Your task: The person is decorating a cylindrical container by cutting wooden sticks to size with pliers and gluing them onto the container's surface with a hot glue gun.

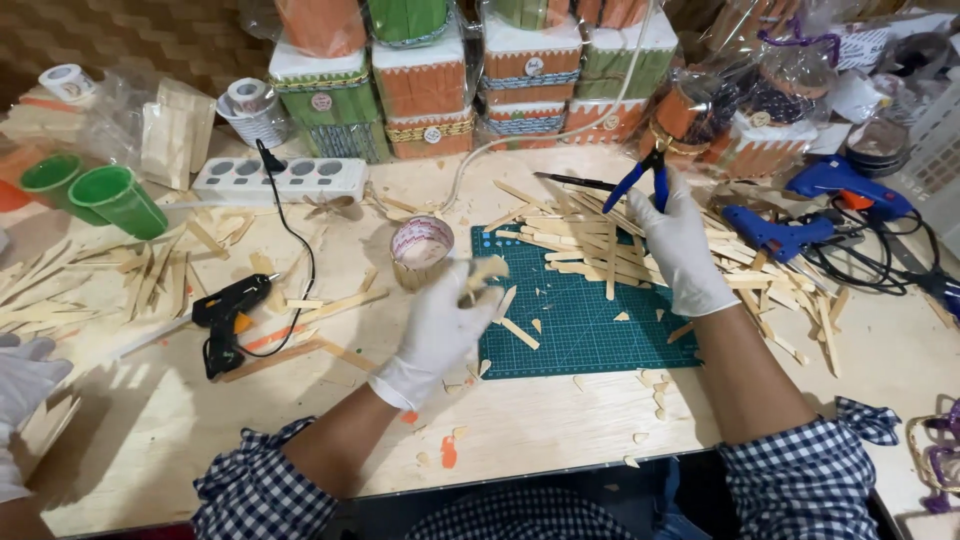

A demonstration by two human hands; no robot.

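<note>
Both my hands wear white gloves. My left hand (440, 325) pinches a short piece of wooden craft stick (487, 270) above the left edge of the green cutting mat (590, 330). My right hand (680, 245) grips blue-handled cutting pliers (625, 182) with dark jaws pointing left, over a heap of wooden craft sticks (590, 245) at the mat's far side. A small round cup covered with sticks (421, 250) stands just left of the mat, close to my left hand.
A black glue gun (225, 318) with its cord lies at left, a white power strip (280, 178) behind it. Green cups (118, 198) sit far left. Two blue glue guns (790, 232) lie at right. Decorated boxes (470, 80) line the back. Another person's gloved hand (25, 375) shows at the left edge.
</note>
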